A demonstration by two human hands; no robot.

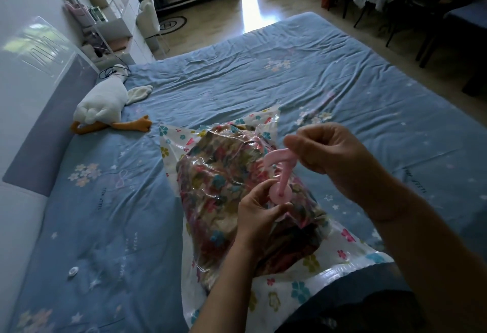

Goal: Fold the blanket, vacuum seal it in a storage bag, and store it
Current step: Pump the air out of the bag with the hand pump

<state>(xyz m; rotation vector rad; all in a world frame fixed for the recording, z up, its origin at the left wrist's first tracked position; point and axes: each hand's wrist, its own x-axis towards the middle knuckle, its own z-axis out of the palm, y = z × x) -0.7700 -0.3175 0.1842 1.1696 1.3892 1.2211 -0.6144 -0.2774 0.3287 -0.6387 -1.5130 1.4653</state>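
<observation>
A clear storage bag (340, 251) printed with coloured flowers lies on the bed (263, 74) in front of me. The folded floral blanket (224, 182) fills it. A pink hand pump (280, 172) stands on the bag's valve near the middle. My left hand (259, 211) pinches the pump's round base at the valve. My right hand (326, 153) grips the pump's upper handle, raised above the bag. The valve itself is hidden under the pump base and my fingers.
A white plush goose (105, 106) with orange feet lies at the left by the grey headboard (44, 127). A small white cap (73, 270) rests on the blue sheet at lower left. Shelves stand beyond the bed's left corner; chairs and a table at the far right.
</observation>
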